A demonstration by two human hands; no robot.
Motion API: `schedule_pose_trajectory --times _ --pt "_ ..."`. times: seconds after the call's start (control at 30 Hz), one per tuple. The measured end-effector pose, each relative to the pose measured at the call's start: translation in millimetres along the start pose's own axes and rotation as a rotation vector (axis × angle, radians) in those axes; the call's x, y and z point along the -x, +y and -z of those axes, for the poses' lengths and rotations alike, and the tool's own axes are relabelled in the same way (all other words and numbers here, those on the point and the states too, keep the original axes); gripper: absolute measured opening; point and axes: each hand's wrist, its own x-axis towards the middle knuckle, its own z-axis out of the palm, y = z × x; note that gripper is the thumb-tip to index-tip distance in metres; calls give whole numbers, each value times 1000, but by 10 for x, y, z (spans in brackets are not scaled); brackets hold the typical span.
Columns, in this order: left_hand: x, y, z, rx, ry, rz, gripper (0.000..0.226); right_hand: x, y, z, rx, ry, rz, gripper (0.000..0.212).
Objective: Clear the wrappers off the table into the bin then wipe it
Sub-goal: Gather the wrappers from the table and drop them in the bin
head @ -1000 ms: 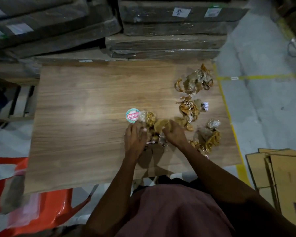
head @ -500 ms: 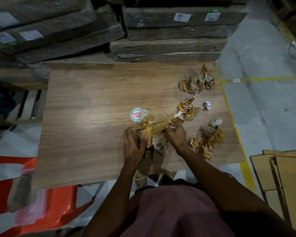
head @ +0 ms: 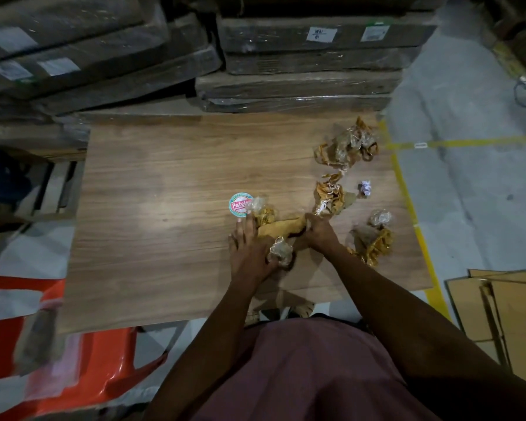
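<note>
We have a bunch of crumpled tan and clear wrappers [head: 281, 230] gathered between our hands, just right of the round red-and-teal sticker [head: 240, 205] on the wooden table [head: 152, 208]. Our left hand [head: 249, 250] lies over the near end of the bunch with fingers mostly straight, pressing it down, its fingertips reaching almost to the sticker; our right hand [head: 319, 232] curls around the far end and grips it. More wrappers lie farther right of the sticker: a small tan clump [head: 330, 197] just past our right hand, a larger heap [head: 346, 145] toward the table's back edge, a third pile [head: 372, 241] beside our right wrist, and a tiny white scrap [head: 365, 188] between them. We see no bin here, so the carry looks longer than a reach. The risk, as we judge it, is that light, springy film slips from a grip that holds only one end, scattering onto the floor. Leaving the small scrap behind would also foul the wiping.
</note>
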Motion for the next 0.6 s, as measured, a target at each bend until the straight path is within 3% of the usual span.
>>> schedule_pose_trajectory --times 0.1,0.27,0.37,0.43,0.6 --pt "-5 -91 12 18 -42 121 56 -94 138 41 -83 61 -50 41" --pt "-53 -103 98 68 -56 209 59 8 137 235 -271 214 -146 52" --pt "-109 -64 154 110 -70 160 64 208 -71 266 -310 249 -49 57" --pt "-127 -46 164 121 -59 154 65 309 -148 193 -313 210 21 51" --pt "-92 -64 108 207 6 177 64 399 -169 -77 -128 58 158 72"
